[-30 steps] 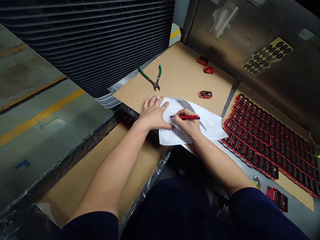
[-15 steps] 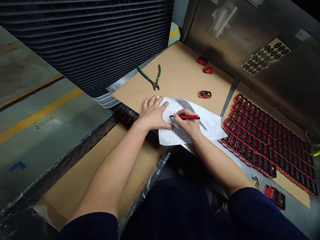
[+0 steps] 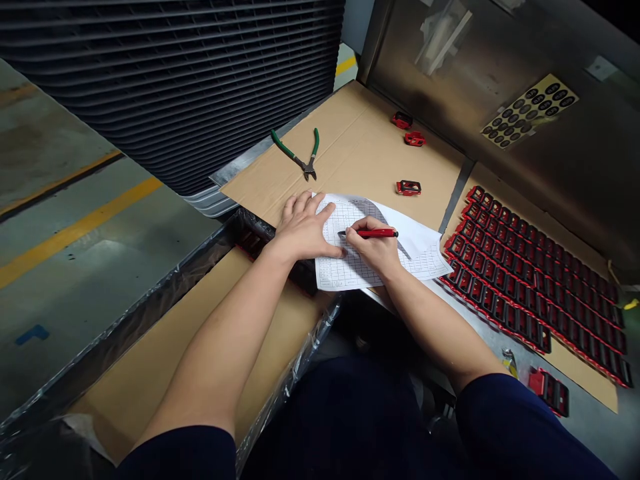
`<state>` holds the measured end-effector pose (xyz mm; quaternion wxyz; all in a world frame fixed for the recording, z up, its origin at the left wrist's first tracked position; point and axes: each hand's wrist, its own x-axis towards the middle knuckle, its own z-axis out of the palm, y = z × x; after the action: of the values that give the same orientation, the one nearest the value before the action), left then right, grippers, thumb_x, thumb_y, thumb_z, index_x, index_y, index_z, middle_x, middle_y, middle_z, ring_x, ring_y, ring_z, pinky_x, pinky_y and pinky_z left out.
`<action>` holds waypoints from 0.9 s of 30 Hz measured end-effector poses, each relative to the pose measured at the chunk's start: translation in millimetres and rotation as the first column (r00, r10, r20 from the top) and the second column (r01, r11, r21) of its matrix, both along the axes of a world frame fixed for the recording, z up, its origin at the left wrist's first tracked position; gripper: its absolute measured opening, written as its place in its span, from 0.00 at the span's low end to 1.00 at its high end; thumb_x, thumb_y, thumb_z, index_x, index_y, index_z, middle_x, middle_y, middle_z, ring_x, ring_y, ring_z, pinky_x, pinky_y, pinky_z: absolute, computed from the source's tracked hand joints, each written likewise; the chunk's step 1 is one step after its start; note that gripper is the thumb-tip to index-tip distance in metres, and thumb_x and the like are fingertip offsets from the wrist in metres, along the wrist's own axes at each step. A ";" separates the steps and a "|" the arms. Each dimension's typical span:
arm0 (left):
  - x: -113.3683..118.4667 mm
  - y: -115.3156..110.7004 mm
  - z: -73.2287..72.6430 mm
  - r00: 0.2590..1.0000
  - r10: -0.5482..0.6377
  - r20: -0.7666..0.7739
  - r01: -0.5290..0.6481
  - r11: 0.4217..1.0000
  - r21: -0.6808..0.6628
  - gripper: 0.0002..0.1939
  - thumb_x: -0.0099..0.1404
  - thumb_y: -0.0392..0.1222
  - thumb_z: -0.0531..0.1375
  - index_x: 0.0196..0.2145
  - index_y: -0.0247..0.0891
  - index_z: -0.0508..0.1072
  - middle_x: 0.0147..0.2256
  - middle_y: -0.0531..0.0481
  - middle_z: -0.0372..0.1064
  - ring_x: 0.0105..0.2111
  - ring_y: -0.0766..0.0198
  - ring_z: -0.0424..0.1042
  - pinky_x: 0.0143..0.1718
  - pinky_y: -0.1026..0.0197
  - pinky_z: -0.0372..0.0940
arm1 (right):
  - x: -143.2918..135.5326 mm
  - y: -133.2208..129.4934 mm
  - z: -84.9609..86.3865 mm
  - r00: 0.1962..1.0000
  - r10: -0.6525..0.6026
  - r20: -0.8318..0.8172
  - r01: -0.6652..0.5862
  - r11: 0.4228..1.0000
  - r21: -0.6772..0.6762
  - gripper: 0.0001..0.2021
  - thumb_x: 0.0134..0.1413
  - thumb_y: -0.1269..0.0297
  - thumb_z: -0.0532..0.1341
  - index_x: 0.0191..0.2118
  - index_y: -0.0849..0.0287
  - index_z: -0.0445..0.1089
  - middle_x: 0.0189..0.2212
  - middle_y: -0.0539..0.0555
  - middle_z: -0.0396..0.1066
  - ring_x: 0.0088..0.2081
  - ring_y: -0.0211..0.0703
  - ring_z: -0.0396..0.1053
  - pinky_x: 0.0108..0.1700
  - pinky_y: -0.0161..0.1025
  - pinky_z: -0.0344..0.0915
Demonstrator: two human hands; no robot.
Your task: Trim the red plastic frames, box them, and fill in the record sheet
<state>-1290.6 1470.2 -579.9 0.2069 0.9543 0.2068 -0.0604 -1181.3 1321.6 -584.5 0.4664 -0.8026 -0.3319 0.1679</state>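
A white sheet with a printed grid (image 3: 345, 273) lies on the cardboard at the table's near edge, its right side curled. My left hand (image 3: 305, 230) is spread flat over the sheet's left edge, fingers apart. In my right hand (image 3: 377, 250) is a red pen (image 3: 377, 233), gripped between thumb and fingers with its tip at the grid. Beyond the left hand, green-handled cutting pliers (image 3: 307, 163) rest on the cardboard with handles apart. A red and black plastic part (image 3: 409, 187) lies just past the sheet.
Rows of red and black parts (image 3: 530, 267) cover the right side. Two more parts (image 3: 415, 139) sit near the metal panel (image 3: 435, 87), which bears a sticker sheet (image 3: 530, 112). A plastic-lined box (image 3: 190, 333) stands below left. Stacked dark trays (image 3: 200, 87) rise at the left.
Both hands keep nearly the same place on the sheet, with the pen tip still at the grid. The whole view has shifted very slightly.
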 end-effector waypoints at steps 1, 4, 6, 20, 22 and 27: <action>0.1 -0.1 0.6 1.000 -0.002 -0.005 0.002 1.000 0.000 0.58 0.46 0.70 0.65 0.69 0.41 0.55 0.73 0.41 0.40 0.72 0.40 0.35 0.71 0.41 0.31 | 0.1 0.1 0.0 1.000 -0.003 -0.002 0.003 1.000 -0.001 0.08 0.49 0.58 0.64 0.27 0.56 0.71 0.26 0.48 0.73 0.30 0.40 0.69 0.36 0.37 0.64; 0.4 -0.5 2.2 1.000 -0.006 -0.015 0.006 1.000 0.000 0.59 0.47 0.71 0.65 0.69 0.40 0.55 0.73 0.40 0.40 0.72 0.40 0.35 0.70 0.41 0.31 | 0.4 -0.1 0.0 1.000 -0.006 -0.013 0.006 1.000 -0.001 0.08 0.49 0.58 0.63 0.27 0.57 0.71 0.26 0.48 0.72 0.30 0.40 0.68 0.37 0.38 0.64; 0.6 -1.0 2.9 1.000 -0.003 -0.023 0.003 1.000 0.002 0.58 0.48 0.71 0.64 0.69 0.40 0.55 0.73 0.40 0.40 0.72 0.41 0.34 0.70 0.41 0.31 | 1.2 -0.3 -0.3 1.000 -0.016 -0.016 0.016 1.000 0.009 0.08 0.49 0.58 0.63 0.27 0.57 0.71 0.26 0.48 0.72 0.31 0.40 0.68 0.38 0.38 0.65; 0.3 -4.8 -2.8 0.995 0.062 0.072 -0.063 0.998 0.013 0.51 0.50 0.69 0.66 0.64 0.36 0.62 0.71 0.38 0.45 0.72 0.42 0.39 0.71 0.42 0.33 | 21.1 -3.7 13.6 0.962 0.122 -0.243 -0.015 0.917 0.398 0.14 0.58 0.51 0.63 0.41 0.57 0.73 0.28 0.49 0.73 0.38 0.42 0.74 0.49 0.42 0.67; -0.5 -5.1 -3.9 0.994 0.059 0.090 -0.061 0.998 0.016 0.50 0.49 0.69 0.66 0.62 0.37 0.65 0.71 0.37 0.44 0.72 0.42 0.40 0.71 0.42 0.33 | 24.5 -7.3 18.7 0.927 0.207 -0.313 -0.070 0.915 0.398 0.14 0.57 0.50 0.64 0.39 0.57 0.74 0.29 0.49 0.73 0.36 0.41 0.74 0.49 0.42 0.67; -0.6 -5.1 -2.0 0.996 0.045 0.080 -0.048 0.999 0.026 0.52 0.49 0.69 0.67 0.64 0.38 0.62 0.72 0.37 0.42 0.72 0.41 0.39 0.71 0.40 0.34 | 41.3 -14.6 18.0 0.873 0.231 -0.430 -0.096 0.945 0.314 0.19 0.51 0.45 0.65 0.31 0.59 0.72 0.30 0.52 0.73 0.27 0.38 0.69 0.38 0.41 0.68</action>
<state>-1291.1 1465.1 -581.9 0.2028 0.9537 0.2215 -0.0150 -1140.0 1307.0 -566.5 0.6255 -0.6333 -0.2995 0.3436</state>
